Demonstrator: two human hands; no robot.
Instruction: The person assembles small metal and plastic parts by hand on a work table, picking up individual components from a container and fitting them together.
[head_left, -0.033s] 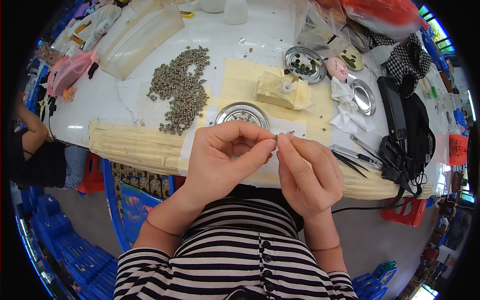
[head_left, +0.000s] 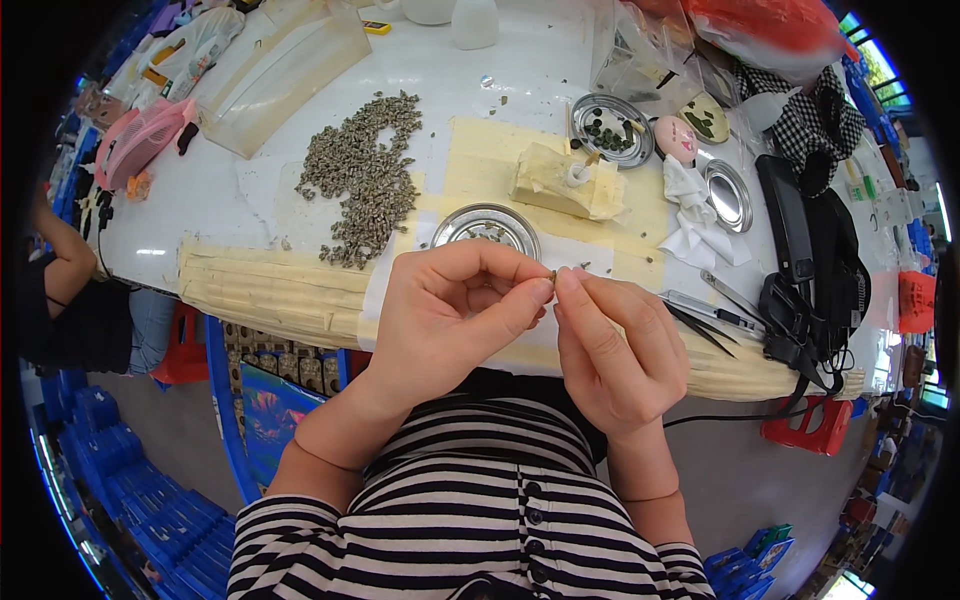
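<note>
Just above the table's near edge, my left hand and my right hand meet fingertip to fingertip. Each one pinches with thumb and forefinger at a tiny metallic piece, mostly covered by the fingers and too small to name. Behind my left fingers a round metal dish holds a few small pieces; its near part is hidden by that hand. A large heap of small grey metallic pieces lies on the table to the left. Beyond my right hand stands a cream, tape-wrapped block with a small white ring on top.
Black tweezers and a craft knife lie right of my right hand. Farther back are a metal plate of dark green bits, an oval metal dish and white tissue. Another person's arm shows at far left.
</note>
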